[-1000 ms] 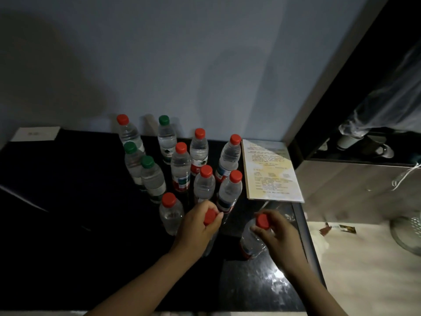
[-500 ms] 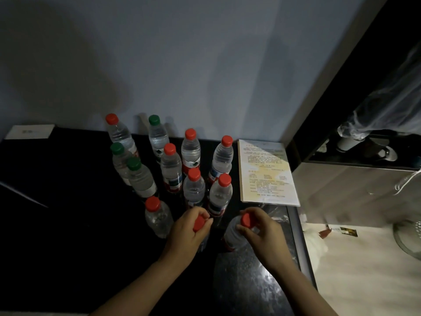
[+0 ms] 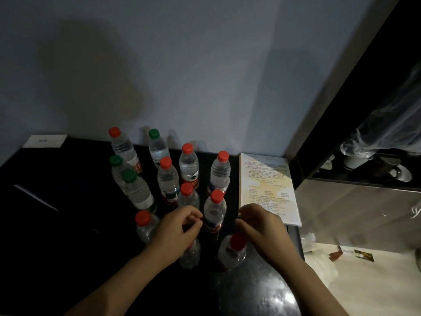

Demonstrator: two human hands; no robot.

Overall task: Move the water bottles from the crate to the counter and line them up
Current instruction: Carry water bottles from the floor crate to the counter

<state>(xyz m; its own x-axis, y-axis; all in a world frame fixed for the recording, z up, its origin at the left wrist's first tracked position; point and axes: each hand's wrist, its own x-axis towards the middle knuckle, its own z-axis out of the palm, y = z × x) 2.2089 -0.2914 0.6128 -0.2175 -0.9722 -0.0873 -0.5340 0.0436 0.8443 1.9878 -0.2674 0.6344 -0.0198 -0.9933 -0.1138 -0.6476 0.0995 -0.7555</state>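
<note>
The left hand (image 3: 180,226) and right hand (image 3: 262,226), fingers loose and empty, hover just above two upright bottles (image 3: 231,256) at the lower centre of the bench (image 3: 57,247).

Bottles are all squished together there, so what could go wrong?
The left hand and right hand hang just above closely packed bottles; a bump could tip the red-capped bottle between them into its neighbours like dominoes. The light is dim, so the clear bottle under the left hand is easy to misjudge.

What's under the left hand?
A clear water bottle stands on the counter under the left hand; only its body shows. The hand covers its cap, so any grip is hidden.
</note>
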